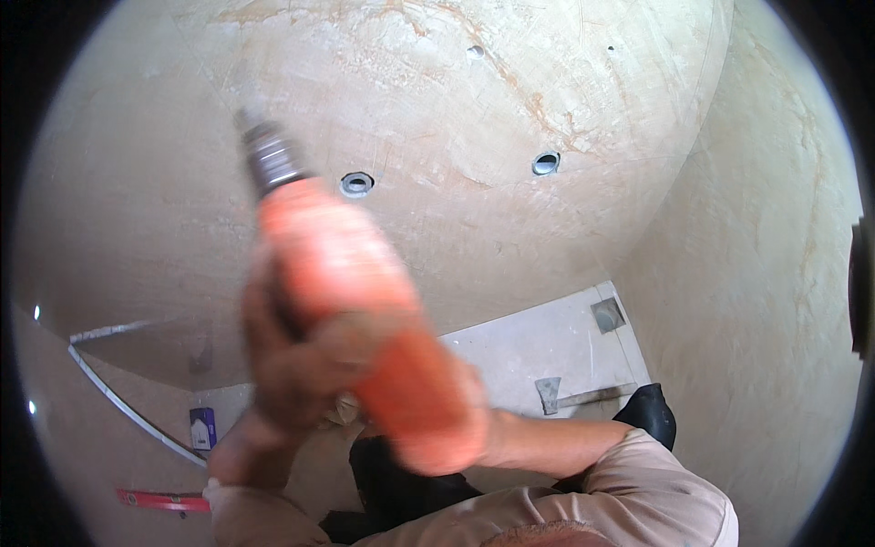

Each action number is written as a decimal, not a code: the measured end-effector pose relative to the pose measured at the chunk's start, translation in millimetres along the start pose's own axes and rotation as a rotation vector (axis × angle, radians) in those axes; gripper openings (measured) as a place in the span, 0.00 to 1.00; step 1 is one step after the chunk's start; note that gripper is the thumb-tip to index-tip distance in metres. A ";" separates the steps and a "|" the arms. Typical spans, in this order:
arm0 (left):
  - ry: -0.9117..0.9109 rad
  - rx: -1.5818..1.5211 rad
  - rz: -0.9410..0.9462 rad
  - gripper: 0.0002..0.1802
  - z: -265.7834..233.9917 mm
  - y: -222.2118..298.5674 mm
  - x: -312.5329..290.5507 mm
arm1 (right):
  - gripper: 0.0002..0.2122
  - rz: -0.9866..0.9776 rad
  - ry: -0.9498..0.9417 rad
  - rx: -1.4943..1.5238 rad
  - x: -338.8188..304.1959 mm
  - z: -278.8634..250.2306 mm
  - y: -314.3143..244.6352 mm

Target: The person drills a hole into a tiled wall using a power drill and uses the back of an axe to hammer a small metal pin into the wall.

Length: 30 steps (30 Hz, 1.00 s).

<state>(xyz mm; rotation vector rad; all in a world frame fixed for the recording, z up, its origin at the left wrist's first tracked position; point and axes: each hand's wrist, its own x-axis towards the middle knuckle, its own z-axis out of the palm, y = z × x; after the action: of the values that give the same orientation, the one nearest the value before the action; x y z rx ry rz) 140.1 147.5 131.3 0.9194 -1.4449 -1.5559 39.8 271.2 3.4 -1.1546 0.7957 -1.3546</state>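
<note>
An orange power drill (351, 264) with a metal chuck (273, 157) is raised in front of me, tilted up and to the left toward the wall. It is blurred by motion, and a bit in the chuck shows only faintly. My left hand (296, 369) is wrapped round the side of the drill's body. At the drill's rear, my right hand (474, 392) holds it from behind; the body hides most of those fingers. Beyond the drill, the plastered wall (437, 109) has a round pipe opening (357, 184) and another pipe opening (546, 163) to its right.
A hatchet (549, 394) lies on the pale floor tray (510, 342), below a square drain (608, 315). Low on the left are a red spirit level (164, 500), a dark blue box (202, 428) and a curved white strip (137, 403). Another wall (756, 237) rises at the right.
</note>
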 end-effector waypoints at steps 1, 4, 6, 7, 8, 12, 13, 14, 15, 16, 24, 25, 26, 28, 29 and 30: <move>0.005 0.002 0.000 0.38 18.1 -4.7 7.7 | 0.39 0.001 -0.005 0.003 -7.9 -12.0 -4.2; -0.240 -0.171 0.045 0.49 61.2 -21.1 22.8 | 0.25 0.151 0.146 -0.596 -22.8 -60.8 -57.6; -0.290 -0.266 0.018 0.48 83.3 -30.8 38.2 | 0.19 0.284 0.428 -0.185 -57.4 -91.8 -49.7; -0.338 -0.295 -0.025 0.46 88.0 -37.3 44.3 | 0.19 0.283 0.429 -0.182 -73.9 -101.6 -38.3; -0.374 -0.362 -0.035 0.41 93.7 -46.2 46.5 | 0.17 0.323 0.592 0.232 -90.6 -111.0 -27.0; -0.396 -0.334 -0.142 0.34 106.5 -74.0 44.8 | 0.15 0.047 0.544 -0.490 -82.5 -114.3 -45.1; -0.404 -0.308 -0.139 0.33 106.4 -78.7 46.8 | 0.15 0.019 0.544 -0.526 -79.8 -116.7 -44.0; -0.413 -0.284 -0.138 0.32 106.6 -80.7 49.3 | 0.15 -0.008 0.546 -0.564 -77.5 -119.7 -42.7; -0.412 -0.304 -0.142 0.32 106.6 -79.6 52.3 | 0.15 -0.008 0.546 -0.565 -73.8 -122.0 -42.6; -0.410 -0.323 -0.146 0.31 106.3 -77.5 55.9 | 0.15 -0.047 0.540 -0.599 -69.5 -124.6 -42.7; -0.396 -0.362 -0.129 0.28 106.1 -84.2 70.3 | 0.15 -0.058 0.576 -0.688 -48.8 -137.6 -50.7; -0.375 -0.397 -0.121 0.28 107.6 -84.9 69.1 | 0.14 -0.060 0.574 -0.693 -47.3 -139.9 -51.5; -0.355 -0.433 -0.111 0.27 110.2 -85.0 67.6 | 0.14 -0.062 0.574 -0.700 -46.0 -142.6 -53.0; -0.352 -0.471 -0.113 0.27 111.8 -83.5 67.3 | 0.14 -0.081 0.554 -0.760 -42.8 -145.7 -59.5; -0.366 -0.470 -0.121 0.26 111.5 -81.0 68.1 | 0.14 -0.100 0.531 -0.811 -40.2 -146.2 -65.9; -0.380 -0.469 -0.130 0.26 111.2 -79.7 69.2 | 0.14 -0.119 0.508 -0.861 -38.7 -146.6 -70.7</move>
<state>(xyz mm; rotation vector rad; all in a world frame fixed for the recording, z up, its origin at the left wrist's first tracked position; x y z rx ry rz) 4.4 132.0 61.8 0.4604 -1.1946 -2.1345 -125.0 295.4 19.9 -1.5312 1.8191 -1.4614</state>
